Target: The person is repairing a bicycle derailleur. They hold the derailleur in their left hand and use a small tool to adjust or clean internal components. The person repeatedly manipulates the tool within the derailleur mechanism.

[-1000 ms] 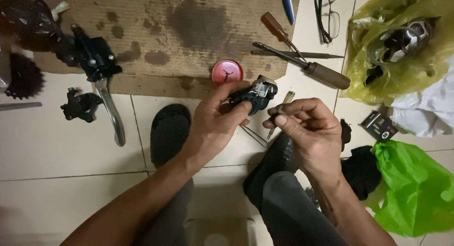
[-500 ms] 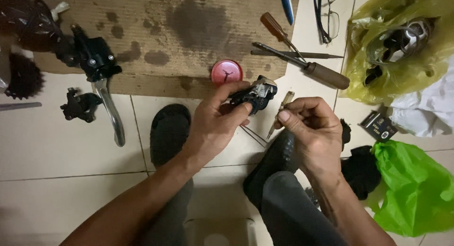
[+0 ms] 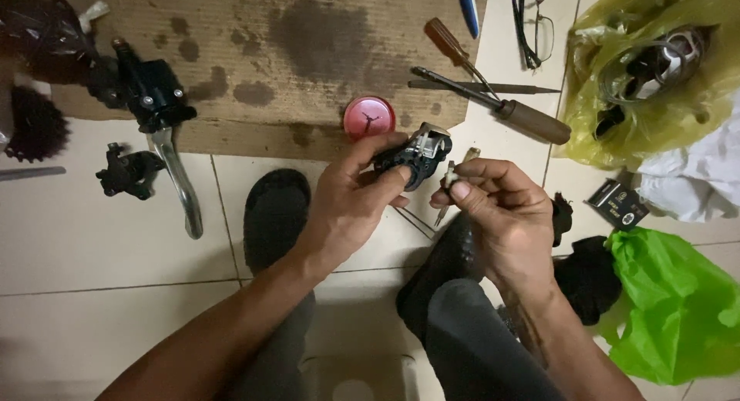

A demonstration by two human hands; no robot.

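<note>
Far left, 9 o'clock: black toothed sprocket (image 3: 31,124) on the floor tiles (image 3: 100,239), small black clamp part (image 3: 123,171) just right of it. Black brake lever assembly (image 3: 158,131) with a silver lever blade lies half on the stained cardboard sheet (image 3: 254,54), blade pointing toward 6 o'clock onto the tiles. Round red tin lid (image 3: 369,116) at the cardboard's near edge, about 12 o'clock from the hands.

Centre: left hand (image 3: 351,204) closed around a small black mechanical part (image 3: 415,158) with a silver top, thumb and fingers pinching it, held above the floor. Black sandals (image 3: 276,216) under both hands.

Right hand (image 3: 501,208) at 3 o'clock of the part, fingertips pinched narrow on a small thin screwdriver (image 3: 447,187), tip slanting toward 7 o'clock, shaft just beside the black part; contact cannot be told.

At 1 o'clock: two wooden-handled screwdrivers (image 3: 509,112) and a thin metal rod crossing, blue pen (image 3: 467,0), eyeglasses (image 3: 536,23). Far right: yellow plastic bag (image 3: 586,116) holding dark parts, white cloth (image 3: 686,181), small black box (image 3: 619,204), green plastic bag (image 3: 678,308) at 4 o'clock.
</note>
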